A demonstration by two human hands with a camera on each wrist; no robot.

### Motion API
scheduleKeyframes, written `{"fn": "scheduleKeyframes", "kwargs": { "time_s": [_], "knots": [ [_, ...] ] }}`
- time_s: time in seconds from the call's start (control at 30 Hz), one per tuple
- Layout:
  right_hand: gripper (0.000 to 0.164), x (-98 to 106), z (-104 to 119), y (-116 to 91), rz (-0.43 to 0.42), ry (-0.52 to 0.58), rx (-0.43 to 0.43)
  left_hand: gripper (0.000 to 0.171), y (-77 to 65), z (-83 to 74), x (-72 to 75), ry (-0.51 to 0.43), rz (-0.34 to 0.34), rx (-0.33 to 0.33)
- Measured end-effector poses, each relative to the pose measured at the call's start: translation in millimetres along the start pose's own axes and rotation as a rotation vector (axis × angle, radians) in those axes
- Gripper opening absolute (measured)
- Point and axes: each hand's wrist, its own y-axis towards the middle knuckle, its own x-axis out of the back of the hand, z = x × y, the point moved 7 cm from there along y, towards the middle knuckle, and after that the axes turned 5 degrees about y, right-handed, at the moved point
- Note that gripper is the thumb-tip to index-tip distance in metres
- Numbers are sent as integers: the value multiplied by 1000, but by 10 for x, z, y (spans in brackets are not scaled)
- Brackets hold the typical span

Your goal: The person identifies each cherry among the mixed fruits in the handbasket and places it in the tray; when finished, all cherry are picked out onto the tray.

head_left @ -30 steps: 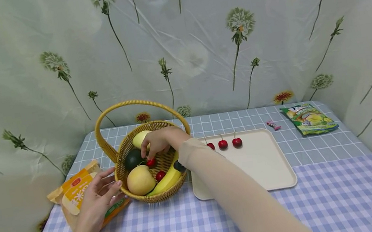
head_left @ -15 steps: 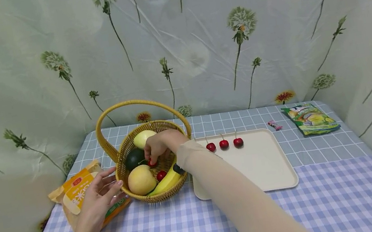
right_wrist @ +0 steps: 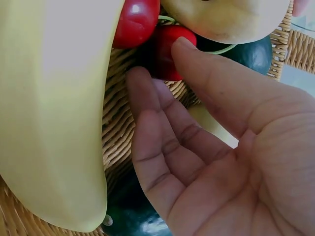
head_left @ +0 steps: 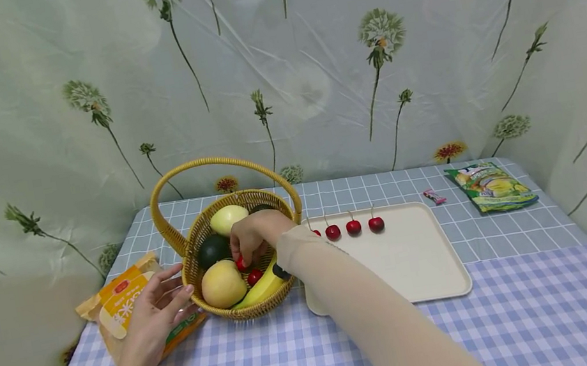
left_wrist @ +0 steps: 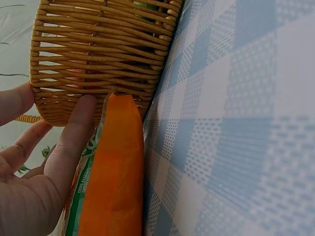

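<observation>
My right hand (head_left: 257, 236) reaches into a woven basket (head_left: 253, 310) and pinches a red cherry (right_wrist: 165, 56) between thumb and fingertips. Another cherry (head_left: 254, 277) lies beside it. Around them in the basket sit a banana (head_left: 264, 287), a round yellow fruit (head_left: 222, 284), a dark green fruit (head_left: 213, 250) and a pale yellow fruit (head_left: 229, 218). A second dark fruit shows partly behind the right hand. My left hand (head_left: 154, 310) touches the basket's left side, its fingertips against the weave and rim in the left wrist view.
Right of the basket is a cream tray (head_left: 406, 261) with several cherries (head_left: 353, 227) along its back edge, partly covered by the right sleeve. An orange snack bag (head_left: 120, 299) lies under the left hand. A wrapped candy (head_left: 434, 197) and green bag (head_left: 491, 187) lie back right.
The right hand has shifted slightly within the basket, and the cherry at its fingertips has moved with it. Another cherry on the tray shows past the sleeve. The left hand stays put.
</observation>
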Motion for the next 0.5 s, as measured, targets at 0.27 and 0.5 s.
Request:
{"fn": "scheduleKeyframes", "kwargs": {
  "time_s": [0.27, 0.5],
  "knots": [
    [13, 17, -15, -2, 28, -49, -33, 64, 2, 7, -7, -4, 6, 11],
    [12, 71, 3, -55, 24, -153, -11, 64, 0, 10, -4, -5, 5, 10]
  ]
}}
